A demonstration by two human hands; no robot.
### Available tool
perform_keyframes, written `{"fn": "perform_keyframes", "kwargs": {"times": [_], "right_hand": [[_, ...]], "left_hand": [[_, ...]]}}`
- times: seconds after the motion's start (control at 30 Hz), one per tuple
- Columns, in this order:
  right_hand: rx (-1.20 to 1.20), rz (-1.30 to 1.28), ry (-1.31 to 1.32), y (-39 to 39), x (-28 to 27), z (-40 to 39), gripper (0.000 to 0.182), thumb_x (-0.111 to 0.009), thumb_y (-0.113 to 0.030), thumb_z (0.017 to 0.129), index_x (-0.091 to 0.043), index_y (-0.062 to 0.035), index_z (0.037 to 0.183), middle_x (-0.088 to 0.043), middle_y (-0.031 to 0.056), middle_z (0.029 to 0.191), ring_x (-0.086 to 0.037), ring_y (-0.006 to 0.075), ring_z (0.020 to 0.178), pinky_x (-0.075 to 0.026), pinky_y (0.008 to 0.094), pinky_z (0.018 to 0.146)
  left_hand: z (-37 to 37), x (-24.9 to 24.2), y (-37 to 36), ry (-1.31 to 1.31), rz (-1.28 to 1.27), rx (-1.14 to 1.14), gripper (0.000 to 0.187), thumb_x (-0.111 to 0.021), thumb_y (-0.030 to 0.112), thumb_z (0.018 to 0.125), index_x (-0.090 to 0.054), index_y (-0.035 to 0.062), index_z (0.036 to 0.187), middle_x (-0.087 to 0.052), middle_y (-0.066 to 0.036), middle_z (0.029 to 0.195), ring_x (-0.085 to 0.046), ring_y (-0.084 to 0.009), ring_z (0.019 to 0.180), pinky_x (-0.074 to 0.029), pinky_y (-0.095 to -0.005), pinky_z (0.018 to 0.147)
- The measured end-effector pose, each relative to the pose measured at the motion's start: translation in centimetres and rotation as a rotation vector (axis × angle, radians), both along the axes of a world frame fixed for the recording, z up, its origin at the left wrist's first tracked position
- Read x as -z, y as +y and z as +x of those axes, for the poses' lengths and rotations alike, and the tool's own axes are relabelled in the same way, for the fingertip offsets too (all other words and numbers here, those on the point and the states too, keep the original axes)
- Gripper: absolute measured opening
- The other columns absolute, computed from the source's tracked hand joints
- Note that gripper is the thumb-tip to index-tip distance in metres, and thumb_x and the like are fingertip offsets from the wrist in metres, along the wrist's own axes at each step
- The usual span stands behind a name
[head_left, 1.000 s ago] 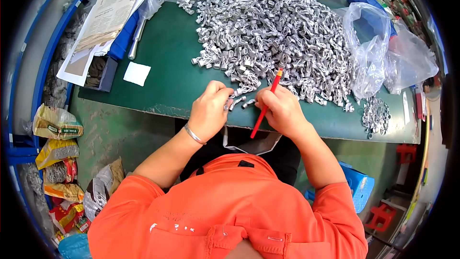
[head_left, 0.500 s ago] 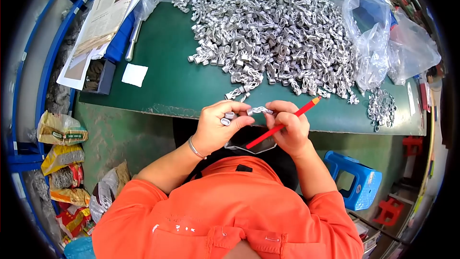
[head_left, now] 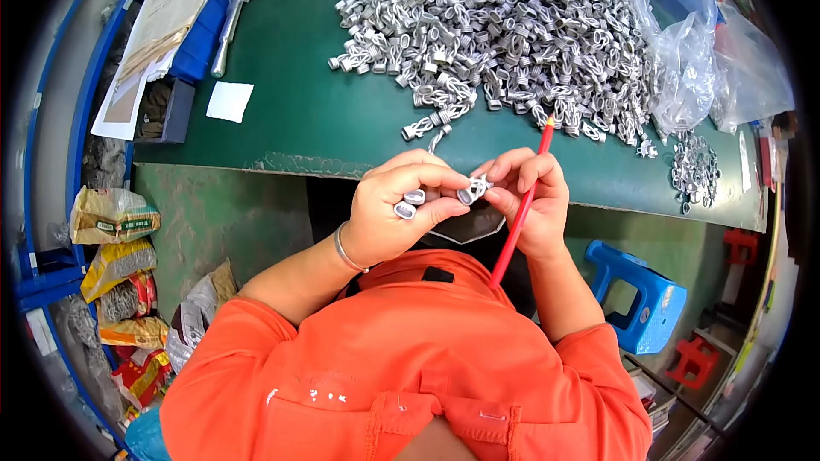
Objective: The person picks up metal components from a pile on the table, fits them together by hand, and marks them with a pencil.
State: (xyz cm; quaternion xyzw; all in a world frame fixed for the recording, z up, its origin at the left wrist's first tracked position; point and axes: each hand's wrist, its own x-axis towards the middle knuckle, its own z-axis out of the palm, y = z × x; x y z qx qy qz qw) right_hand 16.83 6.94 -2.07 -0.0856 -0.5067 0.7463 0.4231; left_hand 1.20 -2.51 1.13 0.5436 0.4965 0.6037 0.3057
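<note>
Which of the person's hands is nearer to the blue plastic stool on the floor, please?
Right. The right hand, gripping a red pencil, is just up and left of the blue stool; the left hand is farther left, holding small metal pieces.

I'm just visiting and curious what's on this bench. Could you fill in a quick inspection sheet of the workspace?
Surface: green table, worn along its front edge.
Job's things: big heap of metal links; small pile of links at the right.
Clutter: papers, white slip, clear bags.
Hands: left hand pinches two loose links; right hand holds a linked piece and a red pencil.
Cables: nothing seen.
Surroundings: blue stool, packets on the floor.
</note>
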Motion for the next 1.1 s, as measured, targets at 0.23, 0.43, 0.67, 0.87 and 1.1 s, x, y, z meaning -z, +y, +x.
{"fn": "perform_keyframes", "kwargs": {"times": [0.23, 0.43, 0.67, 0.87, 1.1], "right_hand": [[0.268, 0.357, -0.081, -0.7, -0.9, 0.0, 0.037, -0.067, 0.01, 0.071, -0.036, -0.0057, 0.083, -0.055, 0.018, 0.097, -0.061, 0.0199, 0.083, -0.053, 0.0281, 0.069], [0.238, 0.686, -0.158, -0.9, -2.7, -0.3, 0.039, -0.074, 0.005, 0.066, -0.039, -0.0053, 0.078, -0.061, 0.0194, 0.086, -0.061, 0.0221, 0.067, -0.05, 0.0291, 0.059], [0.353, 0.88, -0.393, 1.7, -1.8, -1.4, 0.024, -0.062, 0.01, 0.067, -0.045, -0.005, 0.071, -0.064, 0.0117, 0.084, -0.057, 0.0244, 0.067, -0.046, 0.0316, 0.06], [0.231, 1.189, -0.54, 3.5, -1.5, -4.0, 0.022, -0.059, 0.008, 0.062, -0.047, -0.0051, 0.073, -0.063, 0.0097, 0.088, -0.055, 0.0282, 0.074, -0.045, 0.0345, 0.067], [0.292, 1.048, -0.403, 3.2, -1.5, -3.1, 0.035, -0.069, 0.01, 0.062, -0.042, -0.0074, 0.074, -0.061, 0.0089, 0.077, -0.056, 0.024, 0.069, -0.046, 0.0328, 0.063]], "left_hand": [[0.4, 1.3, -0.3, -0.219, -0.108, -0.023, 0.019, -0.069, -0.002, 0.073, -0.063, -0.0011, 0.091, -0.06, -0.004, 0.081, -0.053, -0.0086, 0.062, -0.044, -0.0204, 0.059], [0.4, 1.3, -1.3, -0.975, -0.474, 0.213, 0.015, -0.056, 0.002, 0.084, -0.057, -0.002, 0.098, -0.061, -0.013, 0.096, -0.062, -0.0195, 0.083, -0.053, -0.0274, 0.068], [0.3, 5.6, -2.9, -1.298, -0.96, 0.309, 0.021, -0.052, 0.006, 0.085, -0.051, -0.0005, 0.105, -0.059, -0.017, 0.099, -0.061, -0.0278, 0.092, -0.054, -0.0365, 0.078], [0.7, 7.5, -1.4, -1.162, -0.987, 0.089, 0.027, -0.052, 0.016, 0.088, -0.049, 0.0, 0.11, -0.057, -0.018, 0.103, -0.058, -0.0285, 0.093, -0.047, -0.0404, 0.087], [-0.3, 3.3, -2.7, -0.631, -0.727, 0.129, 0.012, -0.054, 0.003, 0.086, -0.055, -0.005, 0.094, -0.063, -0.012, 0.084, -0.062, -0.0148, 0.064, -0.052, -0.0234, 0.056]]}}
